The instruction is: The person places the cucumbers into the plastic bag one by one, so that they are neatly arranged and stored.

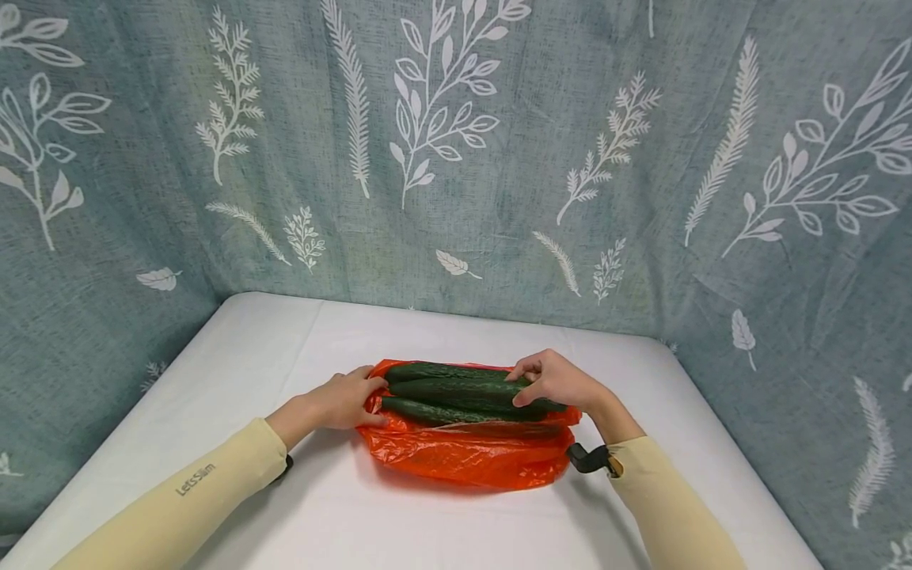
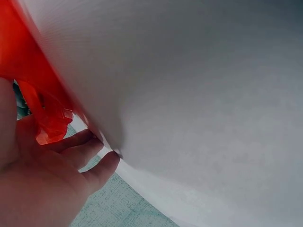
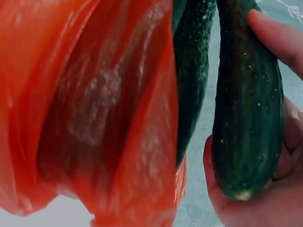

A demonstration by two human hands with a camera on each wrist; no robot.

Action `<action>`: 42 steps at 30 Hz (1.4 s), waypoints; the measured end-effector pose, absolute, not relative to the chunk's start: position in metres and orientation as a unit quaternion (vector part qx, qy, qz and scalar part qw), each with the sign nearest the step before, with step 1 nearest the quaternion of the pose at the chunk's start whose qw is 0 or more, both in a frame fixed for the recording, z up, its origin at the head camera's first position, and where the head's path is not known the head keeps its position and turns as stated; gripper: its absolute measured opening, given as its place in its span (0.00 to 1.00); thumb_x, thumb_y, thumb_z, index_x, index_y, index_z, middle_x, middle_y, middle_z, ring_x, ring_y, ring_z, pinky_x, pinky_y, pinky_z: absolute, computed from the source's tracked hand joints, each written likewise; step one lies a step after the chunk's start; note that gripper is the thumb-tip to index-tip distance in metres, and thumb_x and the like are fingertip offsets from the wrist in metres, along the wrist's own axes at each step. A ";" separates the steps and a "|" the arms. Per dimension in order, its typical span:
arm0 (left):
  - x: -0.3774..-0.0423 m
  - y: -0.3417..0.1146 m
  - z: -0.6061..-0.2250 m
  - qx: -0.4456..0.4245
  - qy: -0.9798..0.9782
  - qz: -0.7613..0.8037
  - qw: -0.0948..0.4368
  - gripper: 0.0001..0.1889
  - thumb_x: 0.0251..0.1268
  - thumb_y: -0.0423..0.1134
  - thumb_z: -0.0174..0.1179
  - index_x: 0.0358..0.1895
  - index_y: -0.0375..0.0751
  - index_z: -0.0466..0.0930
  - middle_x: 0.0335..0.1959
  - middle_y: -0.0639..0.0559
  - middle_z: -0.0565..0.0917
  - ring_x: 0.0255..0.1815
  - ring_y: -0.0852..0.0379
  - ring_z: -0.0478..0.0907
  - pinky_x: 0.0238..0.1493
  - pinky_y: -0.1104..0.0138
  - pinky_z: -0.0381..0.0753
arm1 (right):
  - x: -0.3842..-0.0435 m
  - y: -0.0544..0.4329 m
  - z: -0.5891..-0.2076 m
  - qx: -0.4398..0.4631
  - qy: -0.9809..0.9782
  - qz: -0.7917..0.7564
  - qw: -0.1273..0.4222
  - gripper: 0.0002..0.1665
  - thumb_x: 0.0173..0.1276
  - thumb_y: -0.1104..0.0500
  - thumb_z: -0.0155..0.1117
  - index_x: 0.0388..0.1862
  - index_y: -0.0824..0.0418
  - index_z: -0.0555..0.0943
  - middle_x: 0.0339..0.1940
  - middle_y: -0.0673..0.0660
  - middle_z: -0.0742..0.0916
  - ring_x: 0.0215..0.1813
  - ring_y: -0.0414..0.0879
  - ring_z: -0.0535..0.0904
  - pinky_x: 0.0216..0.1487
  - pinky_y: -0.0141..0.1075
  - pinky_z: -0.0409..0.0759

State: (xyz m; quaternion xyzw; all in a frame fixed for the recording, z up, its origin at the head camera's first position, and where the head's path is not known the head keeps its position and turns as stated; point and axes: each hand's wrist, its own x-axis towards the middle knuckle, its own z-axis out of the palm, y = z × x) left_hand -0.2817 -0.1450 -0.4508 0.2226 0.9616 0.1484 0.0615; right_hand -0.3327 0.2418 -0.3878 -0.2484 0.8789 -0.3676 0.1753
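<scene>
An orange-red plastic bag (image 1: 463, 459) lies on its side, its mouth spread to show several dark green cucumbers (image 1: 435, 411) lying lengthwise. At the bag's left end, my left hand (image 1: 347, 400) holds the plastic edge between thumb and fingers; in the left wrist view its outer fingertips (image 2: 110, 165) reach the white surface. My right hand (image 1: 563, 384) comes over the right end and grips one cucumber (image 3: 248, 104), thumb on one side and fingers curled round the other. Beside that one, another cucumber (image 3: 193, 80) sticks out of the bag, and one more shows dimly through the plastic.
A white-covered table (image 1: 342, 507) carries the bag near its middle. Behind and at both sides hangs a grey-green curtain (image 1: 299, 142) with white leaf prints. A black strap (image 1: 590, 457) sits at my right wrist, close to the bag's right end.
</scene>
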 end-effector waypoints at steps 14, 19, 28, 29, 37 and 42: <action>-0.282 -0.145 -0.449 0.214 0.962 0.157 0.062 0.40 0.58 0.58 0.71 0.67 0.35 0.74 0.70 0.29 0.68 0.67 0.33 0.72 0.66 0.37 0.67 | -0.327 0.234 -0.400 -0.252 0.897 -0.322 0.170 0.22 0.56 0.60 0.79 0.51 0.57 0.87 0.18 0.48 0.64 0.23 0.44 0.55 0.31 0.38 0.64; -0.281 -0.146 -0.449 0.212 0.961 0.160 0.073 0.40 0.60 0.59 0.69 0.68 0.35 0.73 0.72 0.29 0.66 0.69 0.34 0.70 0.67 0.37 0.66 | -0.318 0.228 -0.401 -0.257 0.913 -0.277 0.154 0.22 0.57 0.62 0.79 0.52 0.57 0.87 0.18 0.49 0.65 0.24 0.44 0.58 0.31 0.37 0.65; -0.285 -0.155 -0.447 0.209 0.953 0.197 0.099 0.37 0.64 0.62 0.65 0.67 0.38 0.75 0.73 0.33 0.68 0.71 0.36 0.69 0.70 0.45 0.68 | -0.314 0.231 -0.404 -0.261 0.911 -0.285 0.142 0.22 0.61 0.62 0.76 0.55 0.55 0.85 0.17 0.49 0.64 0.22 0.42 0.56 0.34 0.37 0.69; -0.284 -0.155 -0.446 0.209 0.952 0.200 0.100 0.37 0.64 0.62 0.65 0.67 0.39 0.75 0.72 0.33 0.68 0.71 0.36 0.69 0.71 0.46 0.68 | -0.313 0.233 -0.404 -0.263 0.910 -0.291 0.137 0.21 0.62 0.61 0.75 0.55 0.55 0.85 0.17 0.48 0.64 0.22 0.42 0.56 0.34 0.37 0.69; -0.272 -0.166 -0.426 0.197 0.946 0.244 0.087 0.35 0.66 0.62 0.63 0.69 0.44 0.75 0.75 0.34 0.65 0.76 0.34 0.62 0.71 0.40 0.63 | -0.306 0.272 -0.398 -0.263 0.916 -0.303 0.000 0.20 0.69 0.51 0.70 0.58 0.55 0.84 0.26 0.50 0.80 0.28 0.42 0.73 0.31 0.36 0.74; -0.263 -0.182 -0.415 0.175 0.954 0.237 0.054 0.45 0.62 0.71 0.58 0.78 0.52 0.63 0.81 0.36 0.55 0.81 0.34 0.49 0.69 0.26 0.42 | -0.300 0.300 -0.390 -0.260 0.935 -0.234 -0.057 0.31 0.74 0.42 0.62 0.69 0.55 0.76 0.61 0.58 0.83 0.61 0.56 0.79 0.57 0.55 0.79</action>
